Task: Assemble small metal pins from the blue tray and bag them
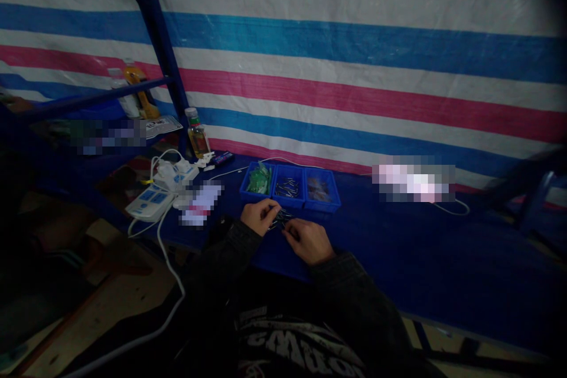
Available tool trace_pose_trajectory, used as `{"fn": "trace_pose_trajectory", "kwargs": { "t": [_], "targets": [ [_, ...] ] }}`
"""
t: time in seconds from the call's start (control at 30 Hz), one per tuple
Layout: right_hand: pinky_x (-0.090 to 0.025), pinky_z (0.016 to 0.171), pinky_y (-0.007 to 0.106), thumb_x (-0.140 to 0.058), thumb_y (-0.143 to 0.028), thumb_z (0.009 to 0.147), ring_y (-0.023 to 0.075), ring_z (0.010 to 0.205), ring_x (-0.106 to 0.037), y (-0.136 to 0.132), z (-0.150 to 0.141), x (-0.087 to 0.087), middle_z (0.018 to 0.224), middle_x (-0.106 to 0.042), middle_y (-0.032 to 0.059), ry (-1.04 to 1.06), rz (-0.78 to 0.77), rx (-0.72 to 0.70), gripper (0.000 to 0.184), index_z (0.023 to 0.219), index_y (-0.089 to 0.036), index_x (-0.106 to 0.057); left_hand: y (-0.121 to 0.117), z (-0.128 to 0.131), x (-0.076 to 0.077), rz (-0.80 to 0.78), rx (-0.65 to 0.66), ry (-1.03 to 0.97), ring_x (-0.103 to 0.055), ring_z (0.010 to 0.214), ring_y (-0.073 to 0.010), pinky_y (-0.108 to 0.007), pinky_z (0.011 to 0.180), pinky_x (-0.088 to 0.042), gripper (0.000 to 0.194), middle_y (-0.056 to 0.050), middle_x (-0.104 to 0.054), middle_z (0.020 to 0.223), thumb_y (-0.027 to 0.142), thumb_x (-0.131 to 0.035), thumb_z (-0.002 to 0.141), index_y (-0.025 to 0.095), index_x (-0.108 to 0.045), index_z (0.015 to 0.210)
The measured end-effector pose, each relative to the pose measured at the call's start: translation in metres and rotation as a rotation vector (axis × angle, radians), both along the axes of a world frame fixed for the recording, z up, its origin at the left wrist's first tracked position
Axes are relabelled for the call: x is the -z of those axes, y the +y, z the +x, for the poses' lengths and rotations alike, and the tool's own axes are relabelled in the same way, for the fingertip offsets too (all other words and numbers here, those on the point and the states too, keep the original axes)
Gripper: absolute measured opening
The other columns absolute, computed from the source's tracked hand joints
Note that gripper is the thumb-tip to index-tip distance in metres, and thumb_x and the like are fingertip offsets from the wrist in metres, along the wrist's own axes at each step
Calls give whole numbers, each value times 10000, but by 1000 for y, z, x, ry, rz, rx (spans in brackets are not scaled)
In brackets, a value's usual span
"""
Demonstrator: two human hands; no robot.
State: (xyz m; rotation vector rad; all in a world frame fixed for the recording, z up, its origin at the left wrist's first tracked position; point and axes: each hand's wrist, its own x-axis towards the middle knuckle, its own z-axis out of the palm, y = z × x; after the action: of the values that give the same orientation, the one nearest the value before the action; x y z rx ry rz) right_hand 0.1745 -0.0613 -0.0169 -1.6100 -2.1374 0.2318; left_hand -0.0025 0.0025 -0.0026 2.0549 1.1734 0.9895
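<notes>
From the head view, the left hand (260, 217) and right hand (309, 241) sit close together, their fingers (273, 211) curled in and closed on a small bunch of thin dark metal pins (282, 218). Just ahead stand three blue plastic bins (321, 203); the middle bin (288, 203) still holds similar pins, and the left bin (248, 192) holds green packets (259, 179). The blue-covered surface (398, 248) lies open to the right, its near edge (443, 331) running toward the lower right.
</notes>
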Motion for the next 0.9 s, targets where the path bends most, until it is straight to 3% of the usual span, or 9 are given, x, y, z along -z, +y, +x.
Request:
{"fn": "trace_pose_trajectory", "kwargs": {
  "t": [0.13, 0.27, 0.4, 0.5, 0.7, 0.9],
  "targets": [
    [-309, 623, 261, -544, -289, 947, 144, 764, -624, 0, 1, 1, 857, -675, -1, -47, 6, -10, 103, 891, -232, -609, -5, -5, -6, 6, -15, -58, -533, 457, -80, -172, 508, -391, 289, 34, -596, 509, 394, -564, 908, 148, -711, 946],
    [-313, 617, 273, -498, -290, 976, 159, 785, -638, 0, -2, 0, 883, -676, 18, -124, -9, 8, 125, 918, -223, -587, -3, -26, -12, -42, -4, -47, -545, 474, -85, -175, 511, -389, 296, 34, -600, 525, 421, -586, 890, 150, -701, 926],
    [-290, 584, 289, -486, -279, 981, 168, 765, -641, -2, -8, -3, 905, -674, 25, -214, -20, 46, 107, 942, -215, -562, 5, -53, -9, -142, 173, 236, -532, 499, -77, -173, 504, -358, 312, 35, -644, 587, 467, -745, 736, 168, -688, 804],
    [-300, 596, 286, -471, -260, 988, 167, 790, -643, -3, -11, -4, 924, -672, 37, -237, -30, 51, 101, 945, -206, -544, 11, -65, 0, -163, 226, 376, -530, 526, -77, -168, 520, -357, 332, 49, -636, 595, 465, -802, 654, 182, -683, 781],
    [-318, 624, 279, -462, -230, 993, 161, 819, -648, -3, -10, -1, 917, -670, 24, -185, -28, 73, 74, 942, -207, -510, 13, -58, 9, -180, 223, 457, -537, 570, -79, -173, 552, -360, 299, 39, -667, 671, 460, -786, 683, 203, -717, 818],
    [-319, 634, 265, -455, -210, 995, 155, 780, -647, -2, -7, 1, 859, -674, 10, -85, -59, 116, 58, 961, -211, -502, 14, -41, 12, -99, 186, 444, -544, 598, -85, -186, 574, -371, 228, 15, -686, 758, 412, -755, 746, 194, -723, 803]
  ]
}}
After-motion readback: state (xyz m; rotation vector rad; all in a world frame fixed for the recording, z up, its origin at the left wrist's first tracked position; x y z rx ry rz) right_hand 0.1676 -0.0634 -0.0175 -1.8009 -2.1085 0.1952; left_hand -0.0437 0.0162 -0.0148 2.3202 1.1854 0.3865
